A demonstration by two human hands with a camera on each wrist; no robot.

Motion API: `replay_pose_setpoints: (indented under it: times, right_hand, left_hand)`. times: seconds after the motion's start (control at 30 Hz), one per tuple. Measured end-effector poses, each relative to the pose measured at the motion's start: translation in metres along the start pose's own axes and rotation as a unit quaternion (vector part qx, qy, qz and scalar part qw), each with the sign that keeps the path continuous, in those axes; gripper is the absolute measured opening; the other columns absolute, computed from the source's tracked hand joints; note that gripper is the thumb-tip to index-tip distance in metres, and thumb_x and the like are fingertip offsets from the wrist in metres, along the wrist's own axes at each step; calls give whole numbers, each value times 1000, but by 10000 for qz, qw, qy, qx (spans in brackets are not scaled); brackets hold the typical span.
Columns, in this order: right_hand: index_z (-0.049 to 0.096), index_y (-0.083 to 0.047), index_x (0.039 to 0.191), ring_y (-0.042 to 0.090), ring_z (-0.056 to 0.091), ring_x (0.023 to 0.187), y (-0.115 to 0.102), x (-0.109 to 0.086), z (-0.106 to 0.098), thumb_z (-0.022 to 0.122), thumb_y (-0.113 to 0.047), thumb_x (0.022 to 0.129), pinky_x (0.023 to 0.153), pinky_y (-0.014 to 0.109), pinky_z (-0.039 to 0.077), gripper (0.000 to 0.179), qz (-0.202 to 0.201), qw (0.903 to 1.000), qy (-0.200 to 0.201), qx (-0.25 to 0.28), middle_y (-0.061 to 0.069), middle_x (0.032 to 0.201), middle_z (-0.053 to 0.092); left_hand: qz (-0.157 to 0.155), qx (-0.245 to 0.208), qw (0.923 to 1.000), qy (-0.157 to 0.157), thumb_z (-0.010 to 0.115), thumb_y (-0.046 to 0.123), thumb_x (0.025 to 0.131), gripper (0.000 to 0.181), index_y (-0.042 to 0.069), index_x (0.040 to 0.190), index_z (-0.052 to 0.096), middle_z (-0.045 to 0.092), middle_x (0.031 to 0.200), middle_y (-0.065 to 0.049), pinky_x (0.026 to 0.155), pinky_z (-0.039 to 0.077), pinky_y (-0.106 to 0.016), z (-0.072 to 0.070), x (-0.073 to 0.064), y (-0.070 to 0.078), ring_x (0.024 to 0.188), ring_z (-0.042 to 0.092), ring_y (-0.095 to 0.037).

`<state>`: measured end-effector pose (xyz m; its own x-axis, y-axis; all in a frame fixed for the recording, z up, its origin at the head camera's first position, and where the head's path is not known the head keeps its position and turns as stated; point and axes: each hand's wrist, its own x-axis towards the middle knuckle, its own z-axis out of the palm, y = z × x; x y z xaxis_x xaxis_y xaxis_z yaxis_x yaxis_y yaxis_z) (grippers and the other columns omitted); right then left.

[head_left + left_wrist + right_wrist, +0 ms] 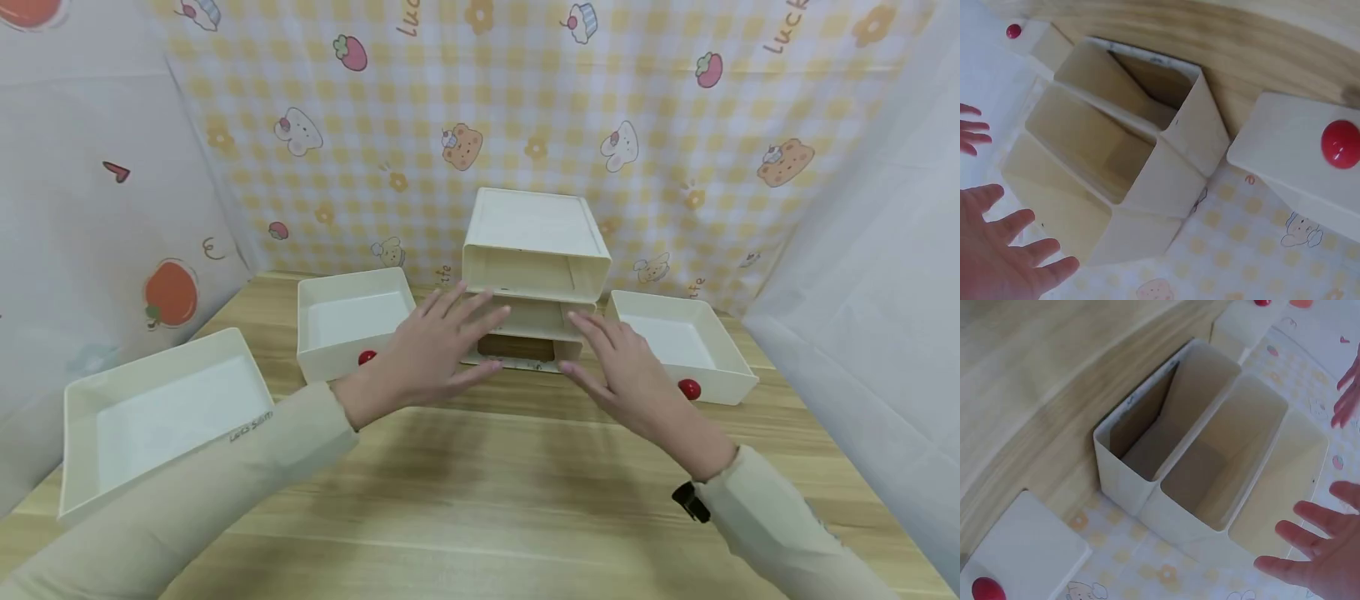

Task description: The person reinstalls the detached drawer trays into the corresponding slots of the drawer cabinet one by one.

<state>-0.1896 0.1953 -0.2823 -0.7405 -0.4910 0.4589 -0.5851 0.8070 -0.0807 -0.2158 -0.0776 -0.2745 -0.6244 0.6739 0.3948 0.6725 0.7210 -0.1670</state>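
Observation:
A cream storage cabinet (pixel 536 221) of three stacked open-fronted units stands at the back middle of the table, its top unit set slightly forward in the head view. My left hand (pixel 442 342), fingers straight and spread, hovers before its left side. Opposite it, my right hand (pixel 626 367) is held likewise before the right side. Neither hand holds anything; both wrist views show a gap between the fingers and the cabinet. A cream drawer (pixel 333 362) with a red knob (pixel 367 357) is beyond my left hand. Another drawer (pixel 720 385) with a red knob (pixel 689 389) lies right of the cabinet.
A third cream drawer (pixel 78 425) sits at the table's left, partly behind my left sleeve (pixel 247 454). A yellow checked cloth (pixel 525 100) hangs behind the wooden table (pixel 480 517). White sheets (pixel 877 292) close off both sides. My right wrist has a black band (pixel 691 502).

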Motion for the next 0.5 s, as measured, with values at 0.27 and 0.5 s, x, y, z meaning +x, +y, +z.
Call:
replay_pose_setpoints:
  times: [0.27, 0.5]
  right_hand:
    - [46, 3, 126, 35, 48, 111, 13, 28, -11, 58, -17, 91, 93, 51, 43, 42, 307, 9907, 1144, 669, 22, 121, 51]
    - [43, 6, 127, 37, 39, 108, 25, 67, -18, 54, -20, 92, 90, 49, 37, 45, 1256, 9717, 1388, 1441, 26, 121, 42]
  left_hand:
    - [-206, -470, 9951, 841, 43, 52, 92, 63, 19, 145, 31, 36, 147, -11, 100, 42, -52, -11, 27, -17, 132, 38, -34]
    - [-1128, -1208, 9820, 913, 41, 54, 92, 67, 21, 148, 24, 28, 151, -12, 100, 41, -51, -11, 58, -37, 132, 36, -32]
